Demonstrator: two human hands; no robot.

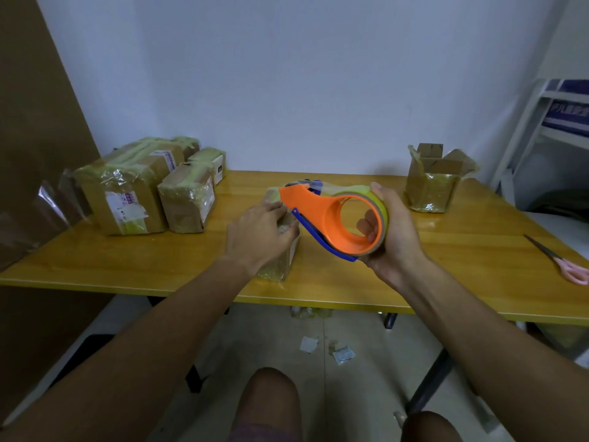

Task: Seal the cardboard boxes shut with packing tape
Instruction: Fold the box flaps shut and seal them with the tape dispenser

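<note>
Head view showed the small cardboard box [280,244] at the centre of the frame, on the yellow table [446,250] near its front edge, largely hidden under the left hand [261,232]. That hand lay over the top of the box with fingers bent down onto it, steadying it. Just right of it, the right hand [393,231] gripped the orange tape dispenser [331,218], fingers through the roll's core, its cutter end raised just above the far end of the box. A clear strip of tape seemed to run from the cutter toward the box, though its end was hard to make out. The risk, as I judged it: the light box could slide or tip under the pull, the strip could wrinkle or stick to itself, or the left fingers could meet the cutter. Sealed boxes [127,193] stood at centre left, an open box [433,183] at upper right, scissors [564,263] at the right edge.
</note>
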